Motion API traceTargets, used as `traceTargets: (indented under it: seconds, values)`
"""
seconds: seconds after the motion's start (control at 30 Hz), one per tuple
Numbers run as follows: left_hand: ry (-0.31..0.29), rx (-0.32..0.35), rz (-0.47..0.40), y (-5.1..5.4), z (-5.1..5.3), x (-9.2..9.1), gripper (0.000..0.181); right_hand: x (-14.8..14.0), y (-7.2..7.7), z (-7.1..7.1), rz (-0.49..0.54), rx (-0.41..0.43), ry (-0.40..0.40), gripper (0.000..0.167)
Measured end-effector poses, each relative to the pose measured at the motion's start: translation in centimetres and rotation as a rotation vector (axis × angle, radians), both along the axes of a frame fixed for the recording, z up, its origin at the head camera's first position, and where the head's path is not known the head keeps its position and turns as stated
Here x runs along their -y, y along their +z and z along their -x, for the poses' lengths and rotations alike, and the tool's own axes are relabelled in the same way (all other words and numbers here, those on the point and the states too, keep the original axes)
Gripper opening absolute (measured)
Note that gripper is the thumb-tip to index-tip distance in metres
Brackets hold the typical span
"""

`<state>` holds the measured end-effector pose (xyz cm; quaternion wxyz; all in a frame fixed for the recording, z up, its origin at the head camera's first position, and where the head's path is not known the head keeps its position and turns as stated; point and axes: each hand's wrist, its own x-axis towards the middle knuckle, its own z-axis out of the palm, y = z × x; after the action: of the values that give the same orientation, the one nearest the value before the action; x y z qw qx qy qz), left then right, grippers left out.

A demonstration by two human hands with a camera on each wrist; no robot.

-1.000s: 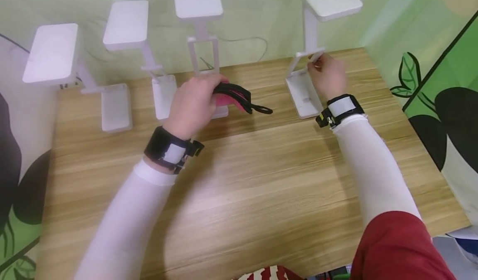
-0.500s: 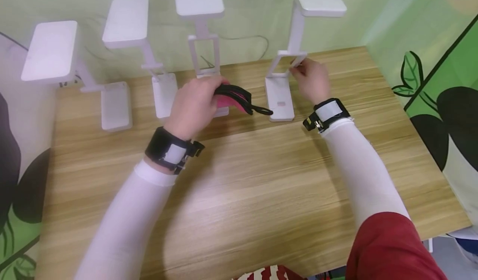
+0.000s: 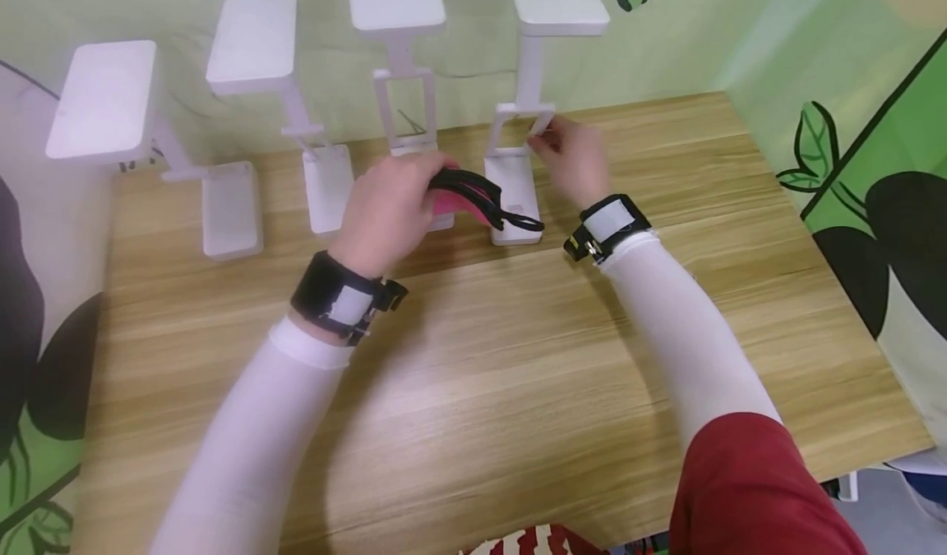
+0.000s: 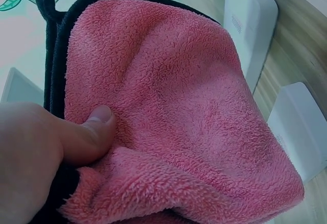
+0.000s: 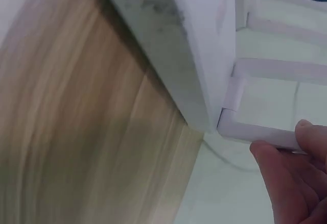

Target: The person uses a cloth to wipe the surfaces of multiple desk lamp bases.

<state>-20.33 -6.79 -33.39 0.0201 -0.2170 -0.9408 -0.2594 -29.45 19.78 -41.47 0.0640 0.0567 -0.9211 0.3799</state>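
My left hand (image 3: pixel 392 210) grips a folded pink cloth (image 4: pixel 168 101) with black edging and a black loop, its thumb pressed on the fluffy side in the left wrist view. The cloth hangs in front of the base of a white desk lamp (image 3: pixel 397 0). At the right end of the lamp row, my right hand (image 3: pixel 573 160) pinches the frame-shaped lower arm of another white desk lamp (image 3: pixel 528 78) between thumb and fingers. In the right wrist view that lamp's frame (image 5: pixel 255 132) runs up to the fingertips. This lamp's base stands upright on the table, partly behind the black loop.
Two more white lamps, a far-left lamp (image 3: pixel 103 99) and its neighbour (image 3: pixel 255 45), stand along the back of the wooden table (image 3: pixel 518 374). A pale green wall (image 3: pixel 666 53) rises behind them, with a thin cable near it.
The right hand has moved the rightmost lamp left, close to the third lamp, and its base has turned to face forward. The left hand with the cloth has stayed nearly still.
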Motion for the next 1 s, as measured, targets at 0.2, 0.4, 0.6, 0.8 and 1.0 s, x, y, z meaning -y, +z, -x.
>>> traceTargets:
  seconds: [0.2,0.4,0.6,0.8,1.0]
  values:
    - [-0.010,-0.010,0.020,0.1,0.0,-0.8,0.029,-0.6,2.1,-1.4,-0.034,0.104,0.037,0.038]
    - [-0.050,-0.069,0.063,0.1,0.0,-2.3,0.034,-0.8,7.7,-6.2,-0.060,0.142,0.239,0.051]
    - [-0.120,-0.112,0.064,0.0,-0.4,-4.5,0.036,1.3,8.9,-9.2,-0.163,0.158,0.528,0.082]
    - [-0.194,-0.067,0.078,-0.4,-0.1,-5.3,0.038,2.3,6.9,-9.3,-0.247,0.081,0.439,0.034]
    - [-0.147,-0.004,-0.096,1.1,1.6,-3.2,0.061,1.9,6.0,-8.8,-0.366,-0.144,0.312,0.056]
